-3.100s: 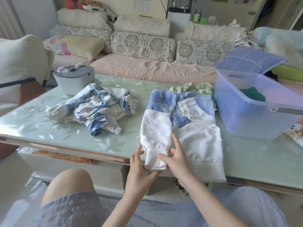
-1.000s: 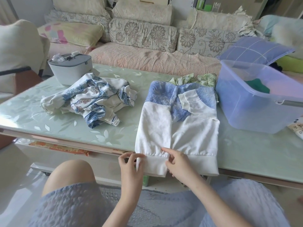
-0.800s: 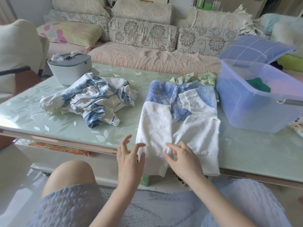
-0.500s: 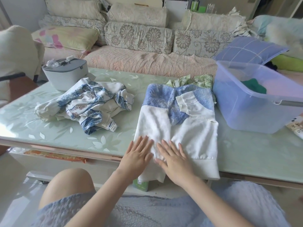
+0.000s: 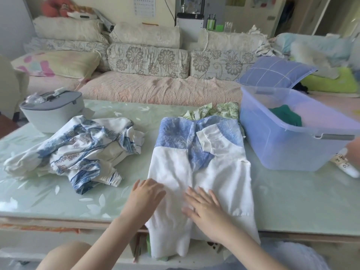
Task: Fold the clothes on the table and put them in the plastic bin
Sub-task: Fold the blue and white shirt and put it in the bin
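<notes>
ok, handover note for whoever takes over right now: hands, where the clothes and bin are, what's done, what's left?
Left hand: open, flat on the left edge of the white-and-blue top.
Right hand: open, flat on the top's lower middle.
The top lies on the table, sleeves folded in, hem hanging over the near edge.
Crumpled blue-print garment lies to its left, green leaf-print garment behind it.
Plastic bin stands on the right, with a dark green item inside.
Left to do: fold the top up and bin it, then do the other two.
</notes>
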`<state>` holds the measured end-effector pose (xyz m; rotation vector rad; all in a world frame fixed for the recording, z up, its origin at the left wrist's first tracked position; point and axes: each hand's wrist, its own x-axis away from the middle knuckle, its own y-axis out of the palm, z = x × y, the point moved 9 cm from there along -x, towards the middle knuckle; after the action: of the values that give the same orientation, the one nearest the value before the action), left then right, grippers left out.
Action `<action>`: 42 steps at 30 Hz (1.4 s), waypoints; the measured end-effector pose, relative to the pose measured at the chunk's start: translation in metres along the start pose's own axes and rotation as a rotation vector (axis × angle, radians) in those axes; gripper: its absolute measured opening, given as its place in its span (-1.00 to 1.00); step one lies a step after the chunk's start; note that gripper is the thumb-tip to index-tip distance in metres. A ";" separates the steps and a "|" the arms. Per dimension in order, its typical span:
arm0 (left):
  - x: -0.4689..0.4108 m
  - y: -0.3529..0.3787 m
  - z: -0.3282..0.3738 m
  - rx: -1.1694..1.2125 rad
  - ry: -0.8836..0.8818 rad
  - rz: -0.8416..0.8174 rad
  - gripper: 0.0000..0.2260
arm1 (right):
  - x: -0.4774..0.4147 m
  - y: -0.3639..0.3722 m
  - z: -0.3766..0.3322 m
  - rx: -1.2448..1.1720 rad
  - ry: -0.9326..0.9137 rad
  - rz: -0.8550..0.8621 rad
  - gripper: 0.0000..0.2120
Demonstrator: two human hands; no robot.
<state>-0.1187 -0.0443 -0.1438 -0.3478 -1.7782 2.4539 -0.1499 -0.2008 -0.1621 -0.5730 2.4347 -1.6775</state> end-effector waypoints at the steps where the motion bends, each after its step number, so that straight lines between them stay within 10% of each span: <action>1: -0.007 -0.005 0.000 -0.008 -0.009 0.022 -0.40 | -0.003 -0.008 0.006 -0.063 0.019 0.028 0.10; 9: -0.102 -0.006 0.023 -0.100 0.055 -0.040 -0.36 | -0.053 -0.120 0.127 -0.307 0.298 0.571 -0.49; 19: -0.228 0.046 0.085 -0.081 0.123 -0.175 -0.48 | -0.072 -0.125 0.249 -0.279 0.820 0.374 -0.41; 25: -0.229 0.097 0.072 -0.174 0.091 -0.278 0.07 | -0.082 -0.118 0.254 -0.433 0.730 0.453 -0.56; 29: -0.227 0.096 0.074 -0.145 0.087 -0.277 0.01 | -0.081 -0.119 0.250 -0.792 0.619 0.553 -0.53; 33: -0.233 0.089 0.072 0.007 0.017 -0.378 -0.51 | -0.080 -0.122 0.241 -1.055 0.521 0.645 -0.73; 36: -0.248 0.047 0.067 0.341 -0.053 -0.110 -0.72 | -0.085 -0.134 0.217 -1.059 0.415 0.675 -0.71; 42: -0.269 0.008 0.096 0.751 -0.173 -0.031 -0.58 | -0.106 -0.140 0.160 -0.836 0.232 0.641 -0.87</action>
<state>0.1199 -0.1910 -0.0884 -0.0368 -0.7650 2.9494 0.0302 -0.3435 -0.1042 0.3593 2.9607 -0.4747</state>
